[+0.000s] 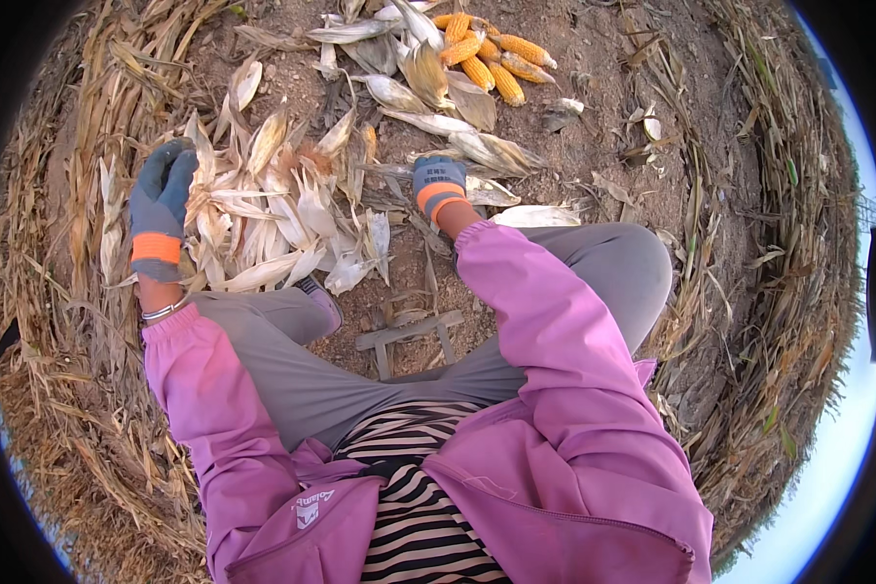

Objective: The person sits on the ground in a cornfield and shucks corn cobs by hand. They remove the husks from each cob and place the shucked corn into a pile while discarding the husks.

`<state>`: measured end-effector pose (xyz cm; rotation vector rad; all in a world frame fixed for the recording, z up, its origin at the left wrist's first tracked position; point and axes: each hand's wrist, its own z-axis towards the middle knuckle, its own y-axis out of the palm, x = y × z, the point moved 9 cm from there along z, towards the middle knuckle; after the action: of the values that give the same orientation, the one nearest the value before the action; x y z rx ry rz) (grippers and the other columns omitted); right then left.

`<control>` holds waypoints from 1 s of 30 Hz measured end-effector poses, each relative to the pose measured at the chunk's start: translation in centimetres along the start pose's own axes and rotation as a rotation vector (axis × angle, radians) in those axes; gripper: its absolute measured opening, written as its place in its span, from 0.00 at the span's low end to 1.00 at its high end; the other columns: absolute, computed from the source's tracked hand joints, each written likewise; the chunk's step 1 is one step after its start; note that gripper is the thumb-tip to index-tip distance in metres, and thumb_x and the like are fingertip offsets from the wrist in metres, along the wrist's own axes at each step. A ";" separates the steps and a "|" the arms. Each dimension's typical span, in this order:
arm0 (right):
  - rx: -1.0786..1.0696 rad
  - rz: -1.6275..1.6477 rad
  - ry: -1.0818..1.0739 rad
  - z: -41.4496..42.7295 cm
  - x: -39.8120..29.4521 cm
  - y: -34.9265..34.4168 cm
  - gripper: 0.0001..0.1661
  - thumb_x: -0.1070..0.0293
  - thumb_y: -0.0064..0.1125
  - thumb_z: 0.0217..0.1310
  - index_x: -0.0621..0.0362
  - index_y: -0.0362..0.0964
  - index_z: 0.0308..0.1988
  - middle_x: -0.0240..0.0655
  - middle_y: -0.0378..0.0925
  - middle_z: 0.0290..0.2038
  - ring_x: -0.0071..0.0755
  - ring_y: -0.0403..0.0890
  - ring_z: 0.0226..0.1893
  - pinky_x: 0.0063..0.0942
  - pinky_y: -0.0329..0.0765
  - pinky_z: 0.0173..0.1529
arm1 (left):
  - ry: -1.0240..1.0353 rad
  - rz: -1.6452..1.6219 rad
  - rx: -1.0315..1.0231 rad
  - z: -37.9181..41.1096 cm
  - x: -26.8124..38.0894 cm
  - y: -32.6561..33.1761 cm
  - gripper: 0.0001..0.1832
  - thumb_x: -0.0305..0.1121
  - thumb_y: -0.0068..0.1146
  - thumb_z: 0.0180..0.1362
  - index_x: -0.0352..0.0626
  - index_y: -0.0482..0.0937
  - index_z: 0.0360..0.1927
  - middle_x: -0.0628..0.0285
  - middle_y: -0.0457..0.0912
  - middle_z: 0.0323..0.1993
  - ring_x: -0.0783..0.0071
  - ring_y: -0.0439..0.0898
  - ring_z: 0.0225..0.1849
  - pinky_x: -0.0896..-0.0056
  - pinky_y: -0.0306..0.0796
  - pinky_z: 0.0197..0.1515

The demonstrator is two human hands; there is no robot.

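My left hand (164, 193), in a grey glove with an orange cuff, is at the left edge of a heap of pale dry corn husks (263, 212). Its fingers bend forward beside the husks; whether they pinch one is not clear. My right hand (439, 182), in a matching glove that bears writing, is low over loose husk leaves, with its fingers curled down. What lies under those fingers is hidden. Between my hands, a strip of yellow corn cob (369, 142) shows among the husks. Beyond my right hand lies a pile of bare orange-yellow corn cobs (489, 55).
More husks (401, 95) lie left of the cob pile. Dry cornstalks (766, 182) form a band on the right, and others (117, 95) on the left. My bent legs (598, 270) flank bare soil with flat strips of stalk or wood (409, 332).
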<state>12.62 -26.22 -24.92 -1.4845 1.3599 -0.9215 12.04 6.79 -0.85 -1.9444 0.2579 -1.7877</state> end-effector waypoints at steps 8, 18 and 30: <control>-0.137 0.358 0.033 -1.2 -4.0 0.2 0.13 0.67 0.54 0.47 0.57 0.73 0.37 0.44 0.77 0.34 0.47 0.79 0.35 0.39 0.74 0.37 | 0.014 0.014 0.010 -0.3 0.6 -0.2 0.15 0.34 0.55 0.53 0.38 0.74 0.43 0.68 0.76 0.35 0.84 0.69 0.34 0.84 0.64 0.37; -0.334 0.505 0.022 -3.3 -5.7 6.6 0.21 0.58 0.56 0.46 0.62 0.70 0.37 0.51 0.75 0.34 0.55 0.76 0.36 0.41 0.72 0.38 | 0.019 0.010 -0.003 -0.5 0.8 0.3 0.14 0.34 0.52 0.54 0.38 0.74 0.42 0.67 0.76 0.35 0.81 0.70 0.35 0.80 0.64 0.40; -0.417 0.535 0.035 -4.7 -5.1 11.6 0.18 0.59 0.54 0.46 0.60 0.71 0.36 0.50 0.75 0.35 0.55 0.75 0.36 0.41 0.72 0.38 | 0.020 0.018 -0.020 -0.1 0.5 0.6 0.15 0.34 0.53 0.54 0.37 0.74 0.43 0.66 0.76 0.36 0.80 0.71 0.36 0.78 0.65 0.42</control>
<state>3.80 -21.76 -34.12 -1.2883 1.9313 -0.3350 12.17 6.03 -0.66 -1.9330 0.3007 -1.8000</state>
